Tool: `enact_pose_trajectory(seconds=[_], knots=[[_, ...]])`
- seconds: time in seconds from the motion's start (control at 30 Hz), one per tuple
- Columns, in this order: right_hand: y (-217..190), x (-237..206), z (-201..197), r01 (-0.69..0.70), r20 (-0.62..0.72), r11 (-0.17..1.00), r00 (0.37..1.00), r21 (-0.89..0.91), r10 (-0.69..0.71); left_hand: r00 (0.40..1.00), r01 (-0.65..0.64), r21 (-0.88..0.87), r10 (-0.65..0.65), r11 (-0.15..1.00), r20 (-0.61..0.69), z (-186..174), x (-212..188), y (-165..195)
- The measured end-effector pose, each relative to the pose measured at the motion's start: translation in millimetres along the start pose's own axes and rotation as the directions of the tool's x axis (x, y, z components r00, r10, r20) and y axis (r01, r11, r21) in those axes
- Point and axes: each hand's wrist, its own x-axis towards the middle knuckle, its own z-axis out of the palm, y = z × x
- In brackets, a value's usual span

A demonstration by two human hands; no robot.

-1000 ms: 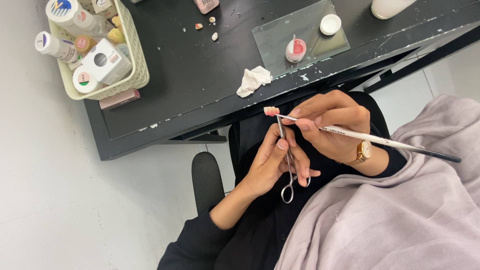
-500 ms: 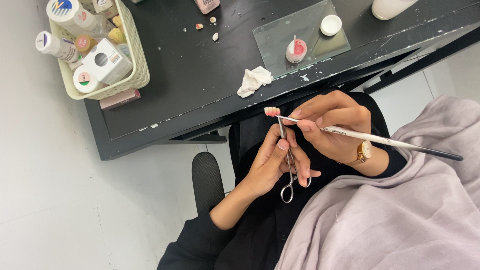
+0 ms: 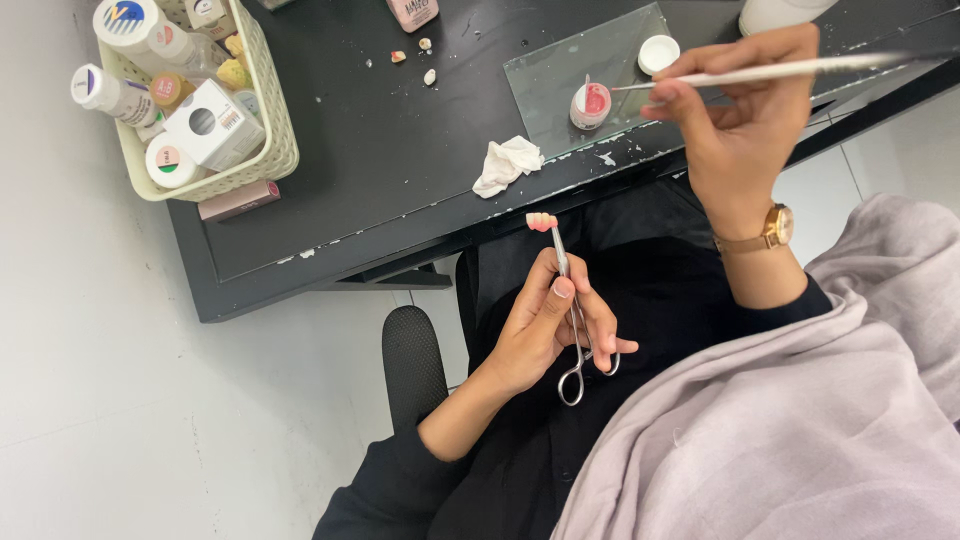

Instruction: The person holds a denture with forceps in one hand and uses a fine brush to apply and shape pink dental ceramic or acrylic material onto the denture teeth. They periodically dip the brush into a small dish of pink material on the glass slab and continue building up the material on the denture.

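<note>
the left hand (image 3: 545,325) has a clenched grip on slim silver metal forceps with scissor-style ring handles (image 3: 573,320), thumb pressed along the shank and the rings hanging below the fingers. the forceps point up and away from the body, and their tip clamps a small pink and white dental piece shaped like a row of teeth (image 3: 541,221), which sits in the air just in front of the near edge of the black tabletop (image 3: 380,180), above the lap

the right hand (image 3: 745,115) is raised over the tabletop with its grip pinched on a long thin white-handled brush (image 3: 770,71), held nearly level. the brush tip reaches to a small white round pot of pink paste (image 3: 590,105) standing on a clear glass slab (image 3: 560,90); whether the tip touches the paste is too fine to tell. a white round lid (image 3: 658,54) lies on the same slab, just beside the pot

near the tabletop's edge lies a crumpled white tissue (image 3: 507,165), and at the left end a cream plastic basket (image 3: 272,130) holds bottles and small boxes
</note>
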Motion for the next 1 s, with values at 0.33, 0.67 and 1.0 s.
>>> enact_pose_trajectory(seconds=[0.33,0.67,1.0], knots=[[19.6,-4.9,8.0,0.096,0.157,0.944,0.986,-0.317,-0.048,1.000,0.002,-0.004,-0.002,1.000,-0.006,-0.3,-0.5,0.3],[9.7,4.8,9.1,0.129,0.236,0.879,0.972,-0.458,-0.019,1.000,-0.009,0.008,0.009,1.000,-0.001,-0.7,1.5,-1.3],[-4.1,13.4,8.7,0.137,0.297,0.849,0.954,-0.511,0.026,1.000,-0.010,-0.001,0.010,1.000,0.001,-0.6,1.3,-1.0]])
